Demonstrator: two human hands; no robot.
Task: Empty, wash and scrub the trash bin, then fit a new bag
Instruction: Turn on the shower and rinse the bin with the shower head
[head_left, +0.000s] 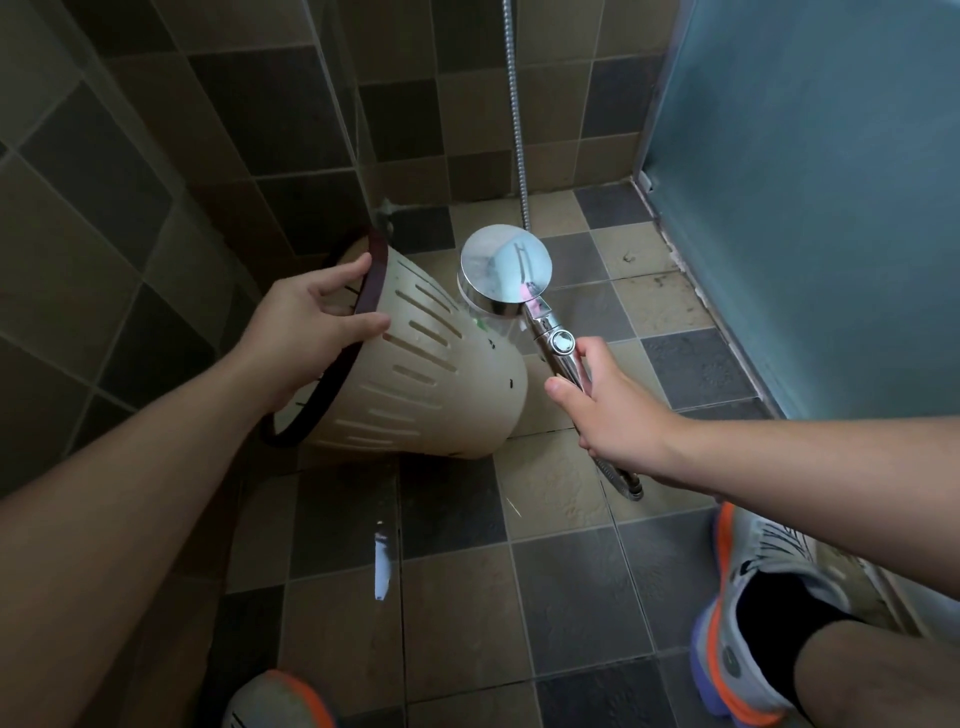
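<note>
Person crouched in a tiled shower corner, both forearms extended.

Left hand (317, 317) grips the dark rim band of the trash bin (415, 374) — thumb over the outer wall, fingers curled over the rim into the opening. Bin is cream plastic with vertical slots in its wall, tipped on its side: mouth faces back toward the person's left arm, base points away, out beyond the left hand's fingertips. Its lower edge sits at or just above the floor tiles (561, 499); contact there cannot be judged.

Right hand (608, 410) is wrapped around the chrome handle of the shower head (506, 270), thumb lying along the handle's left side. The round head sits above and beyond the knuckles, its chrome back toward the camera, spray face turned down and left toward the bin's wall, just beside it. No clear water stream can be made out. Metal hose (517, 104) runs up the wall beyond the right hand; a second stretch leaves the handle below the wrist.

Floor near the left forearm shows a wet glint. Frosted glass panel (805, 182) stands on the far side of the right hand. Two orange-trimmed shoes (748, 613) below the arms.
</note>
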